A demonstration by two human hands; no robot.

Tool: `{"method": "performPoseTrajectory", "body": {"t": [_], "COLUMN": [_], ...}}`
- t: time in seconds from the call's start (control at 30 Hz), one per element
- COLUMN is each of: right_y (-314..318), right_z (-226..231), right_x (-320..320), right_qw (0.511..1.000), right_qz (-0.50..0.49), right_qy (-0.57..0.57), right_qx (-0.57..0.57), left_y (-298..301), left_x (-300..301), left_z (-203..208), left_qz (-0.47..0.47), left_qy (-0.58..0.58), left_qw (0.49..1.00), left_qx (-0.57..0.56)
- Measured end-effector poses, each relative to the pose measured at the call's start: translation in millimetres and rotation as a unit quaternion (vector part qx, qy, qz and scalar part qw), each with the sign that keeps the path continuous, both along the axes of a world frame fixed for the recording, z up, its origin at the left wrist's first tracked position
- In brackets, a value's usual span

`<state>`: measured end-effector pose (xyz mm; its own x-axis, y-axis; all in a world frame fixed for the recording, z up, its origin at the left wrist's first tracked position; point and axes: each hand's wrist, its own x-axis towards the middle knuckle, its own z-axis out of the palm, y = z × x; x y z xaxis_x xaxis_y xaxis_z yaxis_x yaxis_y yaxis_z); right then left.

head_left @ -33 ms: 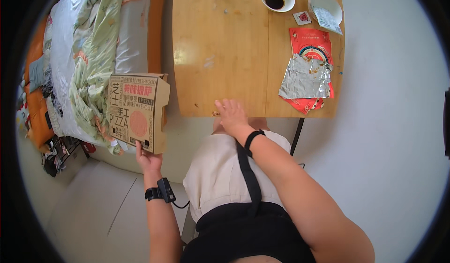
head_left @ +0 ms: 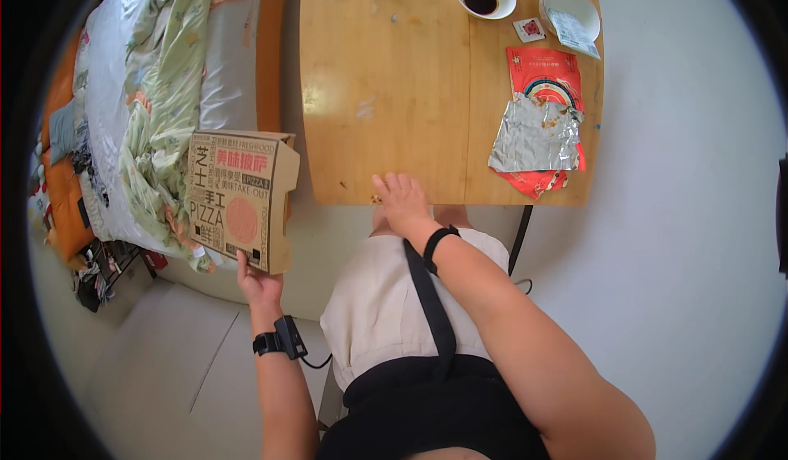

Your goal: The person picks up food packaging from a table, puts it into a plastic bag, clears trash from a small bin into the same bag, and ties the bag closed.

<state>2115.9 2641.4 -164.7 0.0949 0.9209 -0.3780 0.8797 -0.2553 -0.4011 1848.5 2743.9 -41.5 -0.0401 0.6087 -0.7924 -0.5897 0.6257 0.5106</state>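
Our left hand point(head_left: 262, 283) grasps the cardboard box point(head_left: 238, 201) by its near edge, seemingly supporting it beside the table point(head_left: 386, 91); our right hand point(head_left: 402, 204) spreads loosely near crumbs point(head_left: 376, 200).

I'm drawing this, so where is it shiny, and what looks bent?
Head view: pale glare at left on the wooden table, and the silver foil shines; head view again: the table's edges bow, and the picture's corners are black.
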Motion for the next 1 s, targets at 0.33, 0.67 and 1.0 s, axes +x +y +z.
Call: {"method": "performPoseTrajectory", "body": {"t": [0.33,0.67,1.0], "right_y": [6.4,-18.3,-65.8], "right_z": [-32.2,-8.1,11.4], "right_x": [17.7,138.6,298.0], "right_qw": [0.999,0.861,0.850], "right_qz": [-0.012,-0.504,-0.514], "right_qy": [-0.043,0.059,-0.038], "right_qx": [0.024,-0.016,0.111], "left_y": [9.7,39.6,34.7], "left_x": [-28.2,-21.8,77.6], "left_z": [-5.5,-41.8,-48.9], "left_qz": [-0.065,-0.206,-0.417], "left_qy": [0.031,0.041,0.063], "left_qw": [0.997,0.977,0.906], "left_qx": [-0.007,-0.026,-0.011]}}
